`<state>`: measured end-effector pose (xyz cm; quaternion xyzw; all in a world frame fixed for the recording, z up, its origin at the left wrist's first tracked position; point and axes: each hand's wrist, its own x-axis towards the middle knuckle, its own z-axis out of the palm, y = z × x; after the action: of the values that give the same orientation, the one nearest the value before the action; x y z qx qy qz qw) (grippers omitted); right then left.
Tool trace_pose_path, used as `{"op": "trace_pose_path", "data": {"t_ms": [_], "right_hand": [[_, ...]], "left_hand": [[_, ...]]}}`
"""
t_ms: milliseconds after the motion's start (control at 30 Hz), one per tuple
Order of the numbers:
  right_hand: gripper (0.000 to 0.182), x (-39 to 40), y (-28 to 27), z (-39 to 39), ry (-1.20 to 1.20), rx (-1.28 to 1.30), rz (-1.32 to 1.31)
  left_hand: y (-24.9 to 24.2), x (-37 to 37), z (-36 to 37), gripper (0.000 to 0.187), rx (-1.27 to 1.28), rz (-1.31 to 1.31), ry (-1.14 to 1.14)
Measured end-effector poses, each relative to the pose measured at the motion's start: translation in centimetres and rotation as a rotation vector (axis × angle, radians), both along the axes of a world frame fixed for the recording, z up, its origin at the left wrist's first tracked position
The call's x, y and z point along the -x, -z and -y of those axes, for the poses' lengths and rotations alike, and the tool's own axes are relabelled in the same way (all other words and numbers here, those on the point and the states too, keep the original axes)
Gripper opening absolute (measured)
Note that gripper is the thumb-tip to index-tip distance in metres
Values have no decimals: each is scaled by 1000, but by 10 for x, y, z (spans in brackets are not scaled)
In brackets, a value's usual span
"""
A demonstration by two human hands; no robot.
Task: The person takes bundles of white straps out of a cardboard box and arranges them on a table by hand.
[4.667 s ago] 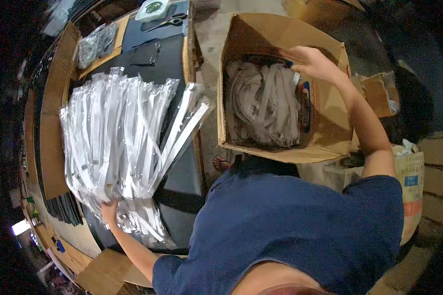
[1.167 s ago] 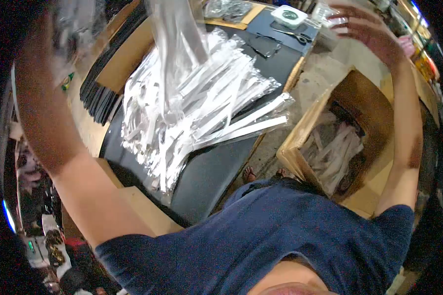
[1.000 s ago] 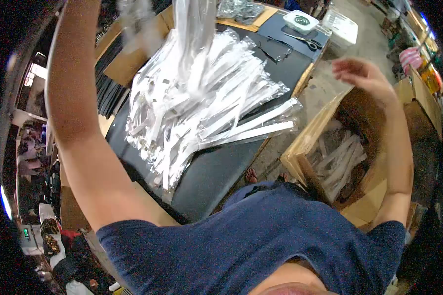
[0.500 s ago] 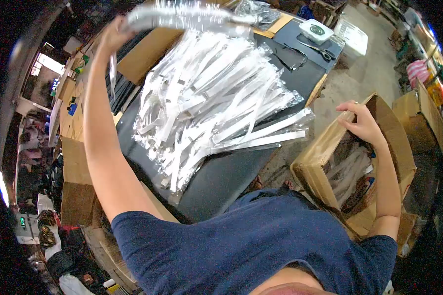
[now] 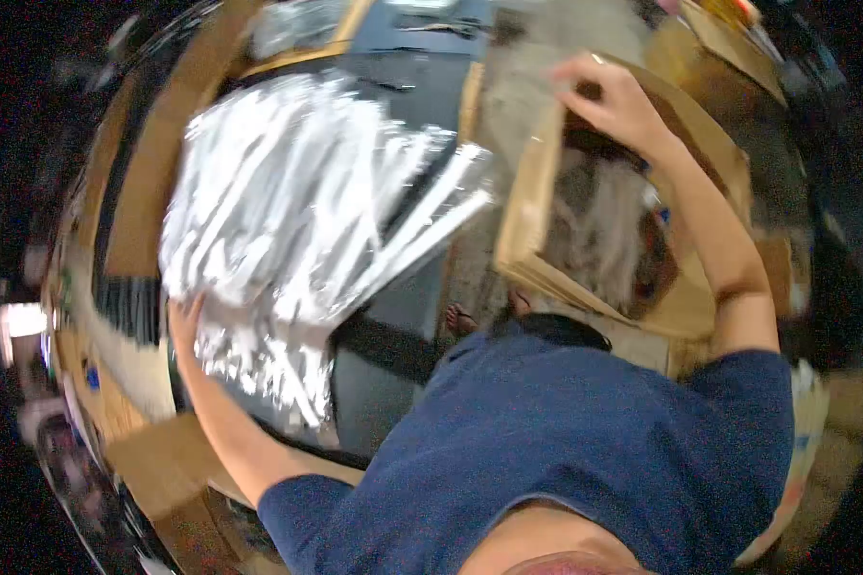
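Observation:
A broad pile of clear plastic bags with white strips inside [image 5: 297, 201] lies on the black tabletop [image 5: 384, 374]. My left hand [image 5: 187, 324] is at the pile's near left edge, touching or just beside the bags. Its fingers are blurred, so what they hold, if anything, does not show clearly. To the right stands an opened cardboard box [image 5: 523, 254] with bagged pale material [image 5: 599, 216] inside. My right hand [image 5: 609, 101] is at the far top edge of the box's left flap, with thumb and fingers curled around it.
Scissors [image 5: 441, 29] and a pair of glasses [image 5: 384, 84] lie at the table's far end. A clear plastic bundle [image 5: 297, 24] is at the far left. Long cardboard [image 5: 168, 153] and dark strips [image 5: 129, 309] line the left side. Another carton [image 5: 729, 53] stands beyond the box.
My left hand has come down from above the pile's far side, where it held a shiny plastic bundle, to the near left edge. The view has turned right. My right hand stays at the flap.

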<state>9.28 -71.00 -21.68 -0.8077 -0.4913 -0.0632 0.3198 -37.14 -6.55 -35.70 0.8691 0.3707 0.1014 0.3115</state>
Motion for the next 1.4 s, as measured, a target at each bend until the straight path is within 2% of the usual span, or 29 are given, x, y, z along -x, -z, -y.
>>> {"op": "trace_pose_path", "data": {"t_ms": [67,100,167,233,267,300,333,400,467,533,567,667,733,800,867,900,967,1000,1033,1100,1133,1233,1333,1400], "right_hand": [[19,-5,2,22,183,-89,-87],[19,-9,5,34,238,-162,-128],[19,-26,17,65,359,-99,-135],[24,-46,43,99,388,139,-301],[29,-53,52,109,457,324,-467],[33,-60,66,119,519,506,-635],[33,-68,90,127,600,641,-715],[39,-85,145,144,710,892,-815],[52,-109,228,172,733,833,-810],[65,-129,312,198,712,579,-760],[72,-127,349,206,702,458,-718],[84,-86,339,178,930,529,-774],[92,-48,306,150,1111,595,-782],[101,-28,282,124,1255,607,-793],[118,-22,277,113,1328,508,-837],[118,-18,278,110,1318,513,-842],[117,-11,278,104,1386,479,-707],[117,-14,299,104,1381,481,-708],[116,-18,331,103,1419,482,-461],[114,-28,352,99,1440,481,-214],[109,-32,354,93,1224,549,-282],[101,-15,357,57,898,640,-395],[95,-8,365,29,754,661,-543],[91,-14,376,18,778,663,-615]], "left_hand": [[-17,-7,29,92,26,37,-59],[-4,3,12,91,-93,-4,-25],[-1,15,27,90,-208,62,-53],[9,31,31,90,-328,36,-160],[6,26,45,90,-323,35,-149],[-2,23,71,88,-450,-18,-304],[-9,18,97,87,-577,-68,-462],[-10,11,121,86,-637,-48,-490],[-10,6,137,84,-698,-27,-526],[-11,2,152,81,-709,149,-467],[-18,-3,167,81,-713,149,-473],[-44,-19,216,79,-718,183,-421],[-56,-22,239,76,-621,231,-430],[-63,-21,255,75,-663,168,-442],[-63,-16,261,74,-657,107,-489],[-63,-13,265,74,-662,98,-494],[-63,-16,280,73,-699,107,-456],[-60,-14,281,72,-677,112,-485],[-61,-14,285,72,-679,108,-488],[-62,-17,295,71,-618,145,-521],[-61,-17,297,71,-617,140,-524],[-61,-21,306,71,-587,197,-521],[-65,-27,314,69,-659,145,-446],[-71,-35,324,69,-653,132,-451]]}}
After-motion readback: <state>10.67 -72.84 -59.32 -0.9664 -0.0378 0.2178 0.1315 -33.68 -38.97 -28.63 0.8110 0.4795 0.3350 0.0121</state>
